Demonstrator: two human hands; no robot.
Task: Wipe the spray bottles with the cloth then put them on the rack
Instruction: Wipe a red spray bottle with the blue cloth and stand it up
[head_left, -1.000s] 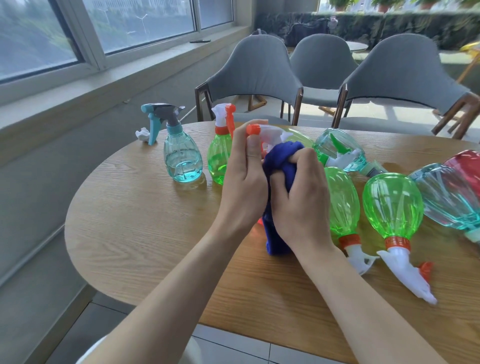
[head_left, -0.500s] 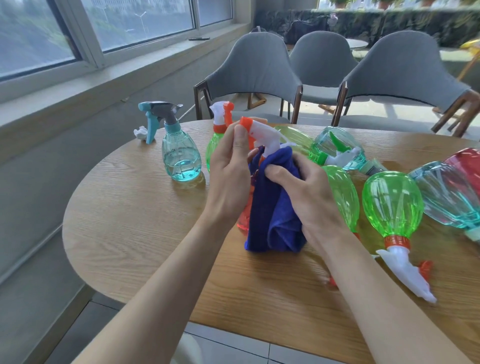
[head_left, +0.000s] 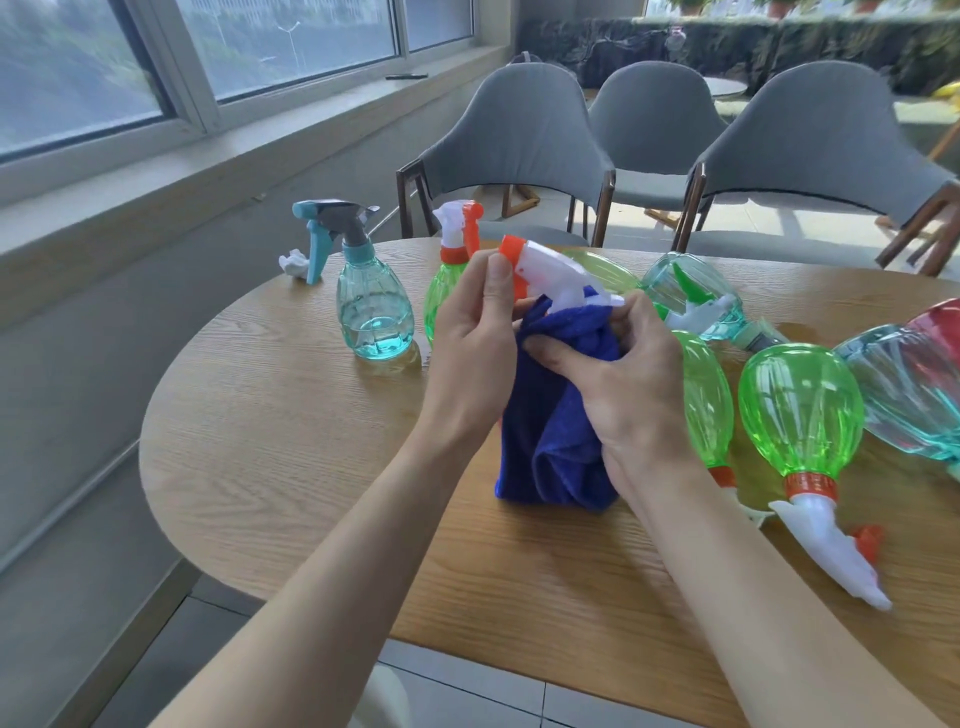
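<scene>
Cloth (head_left: 550, 436) is now down off the sprayer head (head_left: 550, 270); our left hand (head_left: 467, 353) pinches that, right hand (head_left: 623, 395) grips the cloth, so we're mid-wipe.

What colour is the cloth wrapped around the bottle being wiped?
Dark blue. The cloth shows in the head view, gripped by the right hand.

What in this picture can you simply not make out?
Head view only.
1. The held bottle: its body is hidden by the blue cloth, the left hand and the right hand.
2. The red bottle: cut off by the right edge.
3. The white crumpled thing: too small to identify.
4. The rack: nowhere in frame.
</scene>
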